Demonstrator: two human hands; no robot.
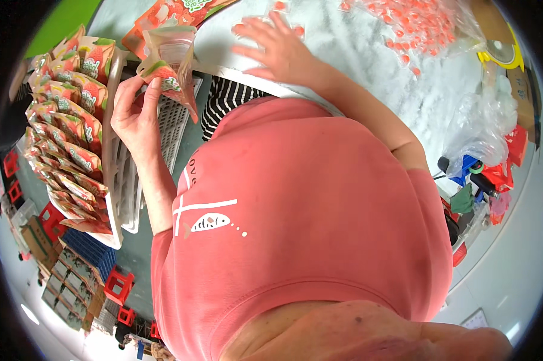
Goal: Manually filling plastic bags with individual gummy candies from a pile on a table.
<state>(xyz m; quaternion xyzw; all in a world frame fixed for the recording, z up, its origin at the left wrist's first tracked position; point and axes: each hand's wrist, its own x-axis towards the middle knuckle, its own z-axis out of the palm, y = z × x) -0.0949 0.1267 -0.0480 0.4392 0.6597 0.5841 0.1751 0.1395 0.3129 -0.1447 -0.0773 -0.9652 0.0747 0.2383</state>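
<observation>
Between the thumb and fingers of my left hand (pixel 136 111) is a red and green pouch with a clear window (pixel 170 51), pinched at its printed side and held near the table's edge. The pouch's mouth looks parted at the top; what lies inside cannot be made out. My right hand (pixel 277 51) is over the white marbled table (pixel 337 66), fingers spread and holding nothing. Close to its fingertips lie a few small clear-wrapped red pieces (pixel 298 30). Another printed red pouch (pixel 148 33) lies flat on the table behind the held one.
Rows of filled-looking pouches (pixel 73 132) stand in a white crate (pixel 112 180) at my left, beside a white slotted rack (pixel 170 114). A heap of wrapped red pieces (pixel 413 24) spills from a clear bag at far right, near a yellow tape dispenser (pixel 515 54) and crumpled plastic (pixel 479 126).
</observation>
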